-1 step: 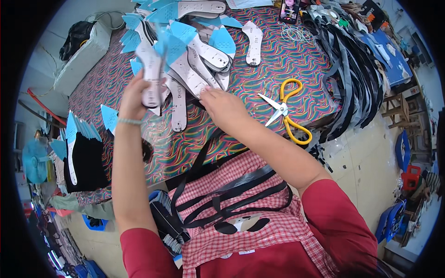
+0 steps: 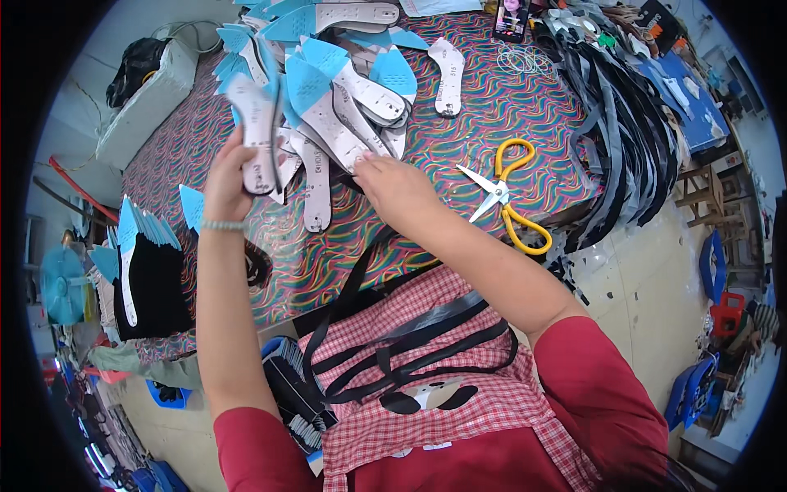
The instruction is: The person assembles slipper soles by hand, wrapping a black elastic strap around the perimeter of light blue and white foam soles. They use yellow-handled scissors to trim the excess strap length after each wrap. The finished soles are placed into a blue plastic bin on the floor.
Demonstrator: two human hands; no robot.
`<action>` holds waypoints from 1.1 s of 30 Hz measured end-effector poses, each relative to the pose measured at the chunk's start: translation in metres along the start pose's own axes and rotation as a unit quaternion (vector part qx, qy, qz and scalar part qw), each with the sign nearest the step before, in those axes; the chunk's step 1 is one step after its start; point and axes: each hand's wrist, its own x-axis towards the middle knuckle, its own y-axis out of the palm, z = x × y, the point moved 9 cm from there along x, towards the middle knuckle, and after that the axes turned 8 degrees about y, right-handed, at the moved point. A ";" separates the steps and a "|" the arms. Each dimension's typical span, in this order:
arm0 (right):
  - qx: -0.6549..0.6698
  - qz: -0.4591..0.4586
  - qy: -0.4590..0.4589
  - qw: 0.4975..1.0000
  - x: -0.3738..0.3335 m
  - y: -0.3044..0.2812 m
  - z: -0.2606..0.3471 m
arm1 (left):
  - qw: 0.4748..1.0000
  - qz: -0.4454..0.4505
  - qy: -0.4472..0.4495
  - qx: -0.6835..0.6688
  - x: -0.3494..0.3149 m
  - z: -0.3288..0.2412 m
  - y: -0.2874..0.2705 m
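My left hand [image 2: 227, 176] is closed around the heel part of a white-and-blue shoe insole [image 2: 261, 135], raised over the table and somewhat blurred. My right hand [image 2: 398, 187] has its fingertips pressed together on the heel end of another insole [image 2: 324, 123] in the pile. Around them lie several more insoles with white shanks and blue toe parts, overlapping each other. One white insole [image 2: 316, 193] lies between my two hands. Apart from the pile, a single white insole piece [image 2: 448, 78] rests farther to the right.
Yellow-handled scissors [image 2: 502, 193] lie with blades apart right of my right forearm. Black strips [image 2: 627, 148] hang over the table's right edge. A black stack of insoles [image 2: 156, 287] stands at the left. A phone [image 2: 511, 20] stands at the back, beside pale rubber bands [image 2: 525, 60].
My left hand and its insole have shifted slightly left, and the insole's upper end has swung left, uncovering more of the pile. My right hand stays on its insole.
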 end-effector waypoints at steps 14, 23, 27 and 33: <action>0.004 0.005 0.015 1.000 0.075 0.028 0.011 | 0.955 -0.087 0.224 -0.174 -0.045 -0.017 -0.001; 0.766 0.154 0.163 0.603 -0.064 -0.136 0.024 | 0.645 0.097 0.201 0.731 -0.197 -0.014 0.073; 0.646 0.409 0.166 0.623 -0.105 -0.109 0.065 | 0.727 0.043 0.148 0.669 -0.191 0.034 0.047; 0.444 0.168 0.241 0.847 -0.085 -0.036 0.031 | 0.946 -0.025 -0.016 0.322 -0.142 0.040 0.058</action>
